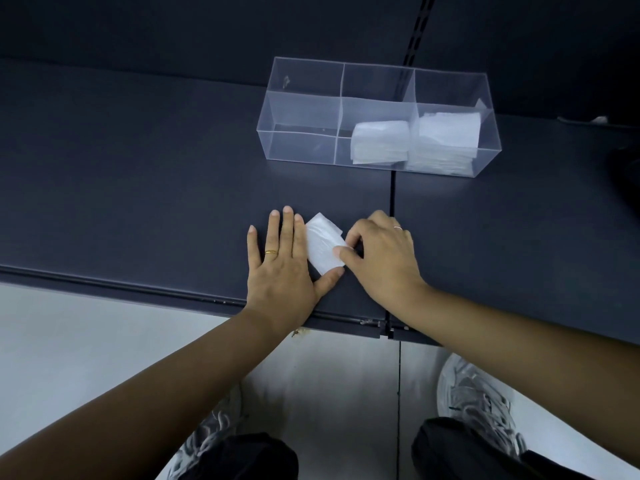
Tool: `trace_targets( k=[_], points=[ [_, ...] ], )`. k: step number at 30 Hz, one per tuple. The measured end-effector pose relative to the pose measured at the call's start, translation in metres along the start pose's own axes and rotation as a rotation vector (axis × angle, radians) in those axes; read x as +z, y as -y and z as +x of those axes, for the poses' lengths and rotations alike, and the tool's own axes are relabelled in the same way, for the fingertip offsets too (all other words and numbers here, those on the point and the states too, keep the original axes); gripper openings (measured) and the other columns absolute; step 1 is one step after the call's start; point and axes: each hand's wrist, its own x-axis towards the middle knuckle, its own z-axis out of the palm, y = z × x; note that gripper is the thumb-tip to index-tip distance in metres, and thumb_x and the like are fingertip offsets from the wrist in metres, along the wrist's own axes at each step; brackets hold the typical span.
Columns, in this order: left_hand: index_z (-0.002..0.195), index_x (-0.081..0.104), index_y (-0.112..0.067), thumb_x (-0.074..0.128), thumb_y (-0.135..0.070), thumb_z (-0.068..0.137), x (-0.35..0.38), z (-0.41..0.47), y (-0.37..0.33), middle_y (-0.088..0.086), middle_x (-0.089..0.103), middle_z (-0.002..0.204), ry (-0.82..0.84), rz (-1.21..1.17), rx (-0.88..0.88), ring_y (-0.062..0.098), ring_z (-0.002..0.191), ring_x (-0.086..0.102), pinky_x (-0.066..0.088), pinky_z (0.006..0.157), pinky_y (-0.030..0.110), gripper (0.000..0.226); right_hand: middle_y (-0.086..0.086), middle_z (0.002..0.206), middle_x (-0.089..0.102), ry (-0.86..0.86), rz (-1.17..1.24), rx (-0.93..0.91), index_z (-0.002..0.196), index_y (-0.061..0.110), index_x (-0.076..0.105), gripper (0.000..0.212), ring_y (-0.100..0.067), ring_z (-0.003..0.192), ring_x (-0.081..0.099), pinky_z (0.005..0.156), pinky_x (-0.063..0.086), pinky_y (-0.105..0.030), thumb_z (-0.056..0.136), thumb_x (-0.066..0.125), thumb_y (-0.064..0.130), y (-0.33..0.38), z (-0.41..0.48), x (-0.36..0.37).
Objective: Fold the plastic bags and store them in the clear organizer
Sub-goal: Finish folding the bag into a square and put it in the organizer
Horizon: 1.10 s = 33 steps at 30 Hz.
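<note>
dark object (627, 174) cropped (right edge), bag (323, 245) corners covered

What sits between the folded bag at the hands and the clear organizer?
Nothing: in the head view only bare dark tabletop separates the folded bag from the clear organizer.

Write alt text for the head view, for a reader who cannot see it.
On a dark table, the left hand lies flat against a small folded plastic bag while the right hand pinches its right edge. Behind them, a clear organizer holds folded bags in its middle and right compartments.
</note>
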Motion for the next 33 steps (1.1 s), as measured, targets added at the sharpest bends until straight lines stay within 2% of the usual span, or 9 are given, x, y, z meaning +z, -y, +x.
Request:
trace_targets(
  k=[7,11,14,16,18,21,26,30,33],
  points=[
    [0.148,-0.014,-0.002,-0.018,-0.071,0.076,-0.003,-0.018,-0.009,0.016,-0.014,0.159,0.046,-0.019,-0.08,0.027,0.146,-0.016,-0.007,0.118,0.05,0.1,0.011,0.074,0.061,0.08,0.32,0.083,0.078,0.025,0.057,0.013,-0.005,0.073,0.058,0.067,0.048,-0.026,0.081,0.069,0.026,0.015,0.002,-0.009],
    [0.15,-0.014,-0.01,0.002,-0.083,0.068,-0.018,-0.024,0.001,0.006,-0.016,0.16,0.041,-0.33,-0.053,0.016,0.144,-0.023,-0.012,0.117,0.043,0.111,0.007,0.079,0.062,0.177,0.427,0.044,0.089,0.024,0.055,0.023,-0.003,0.067,0.056,0.065,0.047,-0.022,0.078,0.071,0.012,0.012,0.002,-0.02],
    [0.151,-0.012,-0.019,0.03,-0.086,0.063,-0.05,-0.01,0.016,-0.006,-0.009,0.16,-0.027,-0.514,0.212,0.006,0.142,-0.024,-0.016,0.116,0.035,0.118,0.01,0.079,0.059,0.209,0.293,-0.181,0.096,0.027,0.052,0.031,-0.005,0.07,0.056,0.069,0.048,-0.025,0.078,0.072,0.012,0.014,-0.002,-0.039],
    [0.153,0.006,-0.023,0.052,-0.079,0.06,-0.071,0.001,0.016,-0.01,0.016,0.157,0.04,-0.554,0.383,0.001,0.144,-0.005,-0.008,0.118,0.029,0.117,0.012,0.081,0.059,0.239,0.222,-0.327,0.098,0.028,0.05,0.033,-0.006,0.075,0.056,0.07,0.047,-0.026,0.078,0.072,0.014,0.017,-0.004,-0.051],
    [0.133,0.049,-0.028,0.074,-0.06,0.062,-0.085,0.011,0.016,-0.016,0.054,0.128,0.092,-0.637,0.405,-0.004,0.122,0.038,0.022,0.106,0.019,0.081,0.013,0.082,0.059,0.228,0.207,-0.379,0.098,0.029,0.051,0.034,-0.006,0.076,0.057,0.071,0.048,-0.027,0.078,0.072,0.013,0.019,-0.006,-0.063],
    [0.082,0.067,-0.031,0.079,-0.036,0.073,-0.091,0.02,0.022,-0.02,0.061,0.074,0.051,-0.759,0.331,-0.003,0.073,0.052,0.035,0.065,0.009,0.015,0.01,0.08,0.062,0.186,0.344,-0.286,0.103,0.03,0.056,0.034,-0.004,0.073,0.058,0.07,0.047,-0.017,0.08,0.073,0.012,0.01,-0.002,-0.077],
    [0.064,0.064,-0.026,0.078,-0.028,0.078,-0.09,0.026,0.022,-0.011,0.059,0.057,0.018,-0.951,0.198,-0.001,0.05,0.048,0.036,0.05,0.007,0.019,0.003,0.072,0.061,0.189,0.566,-0.1,0.08,0.017,0.07,0.005,-0.009,0.066,0.051,0.067,0.045,-0.024,0.082,0.073,0.02,-0.002,0.015,-0.087],
    [0.067,0.068,-0.026,0.077,-0.027,0.079,-0.094,0.046,0.028,-0.01,0.067,0.065,-0.168,-0.982,0.052,-0.005,0.058,0.055,0.039,0.058,0.004,0.015,0.006,0.074,0.063,-0.043,0.612,0.037,0.074,0.02,0.068,0.01,0.0,0.064,0.054,0.066,0.047,-0.011,0.081,0.075,0.021,-0.017,0.052,-0.103],
    [0.074,0.065,-0.028,0.07,-0.028,0.085,-0.095,0.066,0.033,-0.016,0.064,0.079,-0.3,-0.828,0.035,-0.001,0.079,0.056,0.037,0.07,0.002,0.012,0.008,0.077,0.064,-0.199,0.633,0.171,0.081,0.014,0.069,0.01,0.001,0.071,0.058,0.069,0.045,-0.012,0.081,0.076,0.022,-0.031,0.093,-0.113]
  ],
)
